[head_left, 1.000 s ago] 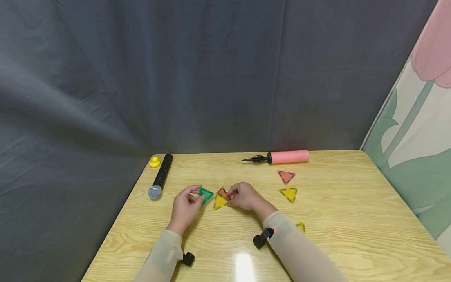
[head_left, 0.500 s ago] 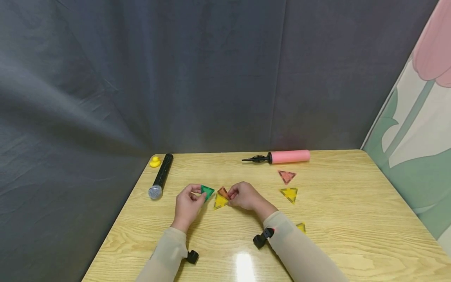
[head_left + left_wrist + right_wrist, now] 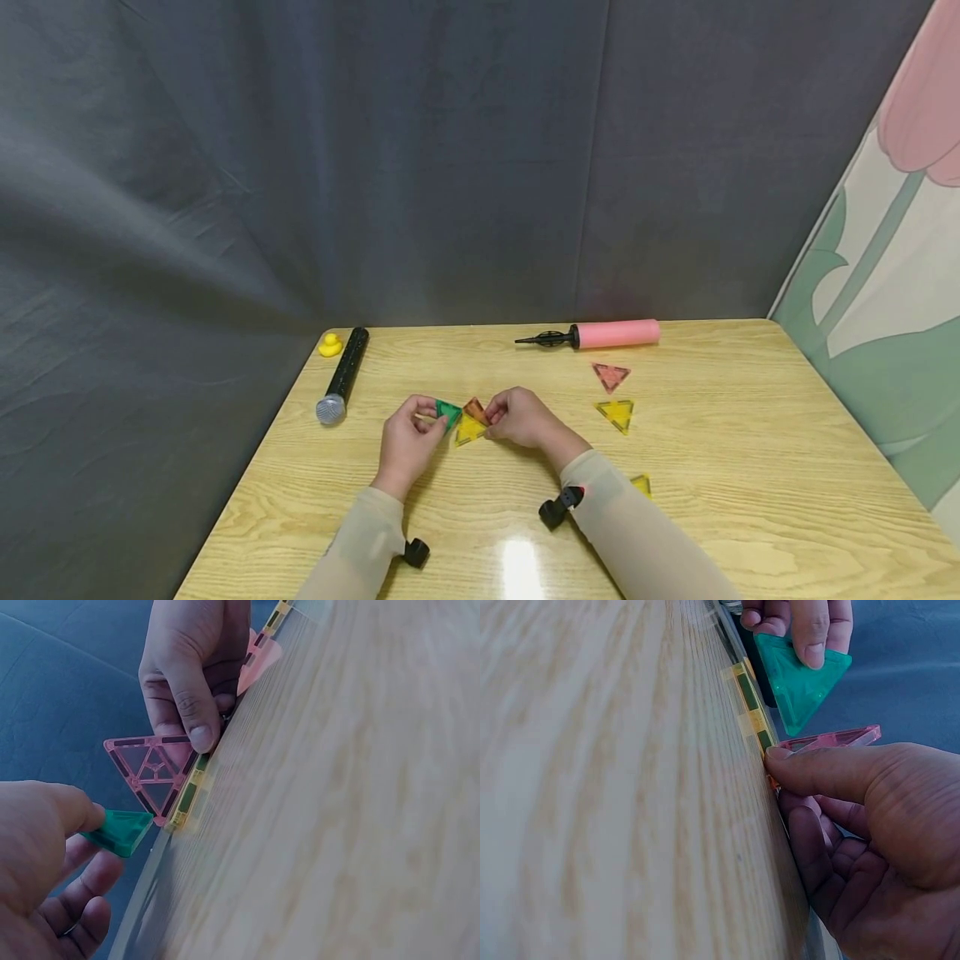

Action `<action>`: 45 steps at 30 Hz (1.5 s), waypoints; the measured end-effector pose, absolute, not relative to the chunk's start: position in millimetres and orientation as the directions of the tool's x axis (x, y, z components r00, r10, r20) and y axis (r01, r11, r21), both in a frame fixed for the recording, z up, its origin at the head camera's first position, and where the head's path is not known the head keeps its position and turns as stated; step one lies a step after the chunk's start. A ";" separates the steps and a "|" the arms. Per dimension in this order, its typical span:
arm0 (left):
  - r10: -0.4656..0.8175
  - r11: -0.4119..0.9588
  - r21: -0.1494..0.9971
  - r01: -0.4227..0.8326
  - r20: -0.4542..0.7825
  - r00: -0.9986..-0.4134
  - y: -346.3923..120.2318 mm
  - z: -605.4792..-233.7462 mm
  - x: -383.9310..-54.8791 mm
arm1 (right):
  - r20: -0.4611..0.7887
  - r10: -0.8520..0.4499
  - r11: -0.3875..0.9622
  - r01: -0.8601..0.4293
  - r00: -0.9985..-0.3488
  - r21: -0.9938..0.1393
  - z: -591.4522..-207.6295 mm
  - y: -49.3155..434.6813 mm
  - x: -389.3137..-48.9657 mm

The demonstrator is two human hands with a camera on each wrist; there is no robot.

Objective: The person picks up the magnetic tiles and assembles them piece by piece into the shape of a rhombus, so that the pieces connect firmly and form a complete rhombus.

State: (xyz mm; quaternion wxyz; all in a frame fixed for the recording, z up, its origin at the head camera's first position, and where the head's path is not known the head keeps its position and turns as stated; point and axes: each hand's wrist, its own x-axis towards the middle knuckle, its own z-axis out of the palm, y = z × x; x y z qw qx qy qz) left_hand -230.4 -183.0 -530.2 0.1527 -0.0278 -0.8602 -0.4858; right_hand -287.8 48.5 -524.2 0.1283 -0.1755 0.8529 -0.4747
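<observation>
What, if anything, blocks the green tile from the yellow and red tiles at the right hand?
Nothing visible: the left hand holds the green tile close beside the red tile and yellow tile; the right hand is beyond them.

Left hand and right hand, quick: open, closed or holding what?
Left hand: closed, holding the green triangular tile.
Right hand: closed, pinching the pink triangular tile where it meets the yellow triangular tile.
</observation>
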 end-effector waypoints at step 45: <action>0.006 0.544 0.823 0.163 0.190 -0.982 -176.9 -529.2 -225.6 | -0.038 -0.433 0.474 -0.191 -0.901 -0.860 -525.8 48.9 -288.3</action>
